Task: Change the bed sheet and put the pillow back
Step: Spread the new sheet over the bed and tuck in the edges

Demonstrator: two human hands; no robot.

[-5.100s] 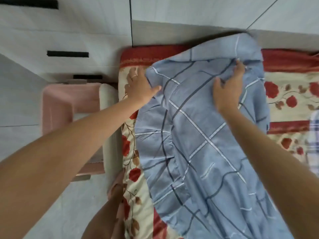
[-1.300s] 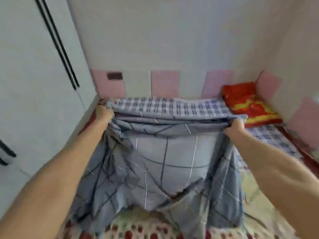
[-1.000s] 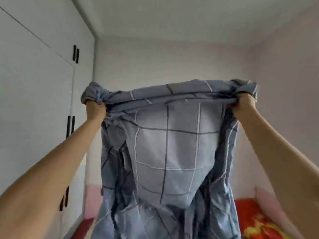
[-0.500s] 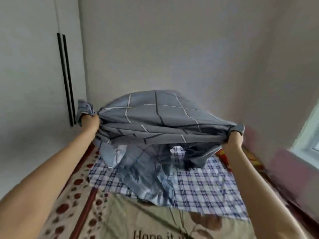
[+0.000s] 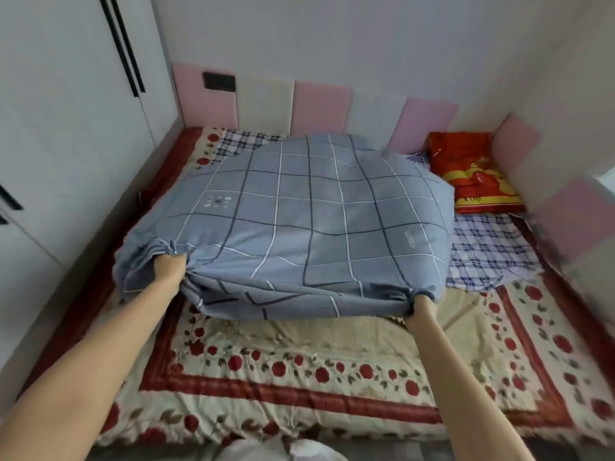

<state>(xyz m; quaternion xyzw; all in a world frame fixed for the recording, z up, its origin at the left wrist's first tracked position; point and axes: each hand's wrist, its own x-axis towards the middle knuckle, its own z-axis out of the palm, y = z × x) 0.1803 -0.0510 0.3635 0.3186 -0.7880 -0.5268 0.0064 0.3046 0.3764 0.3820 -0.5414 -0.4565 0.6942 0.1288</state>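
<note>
A blue checked bed sheet (image 5: 309,221) billows full of air over the far half of the bed. My left hand (image 5: 168,269) grips its gathered near-left edge. My right hand (image 5: 422,299) grips the near-right edge and is mostly wrapped in cloth. Under the sheet lies a cream and red floral mattress cover (image 5: 299,364). A blue and white plaid cloth (image 5: 486,251) shows at the sheet's right and far-left sides. A red and yellow pillow (image 5: 472,174) lies in the far right corner.
White wardrobe doors (image 5: 66,128) stand close along the bed's left side. Pink and white padded panels (image 5: 319,108) line the far and right walls. A white bundle (image 5: 283,452) shows at the bottom edge.
Both hands swung the blue sheet up high, then flung it forward and down. It now spreads wide and puffed over the bed. The hands have dropped close to the mattress.
</note>
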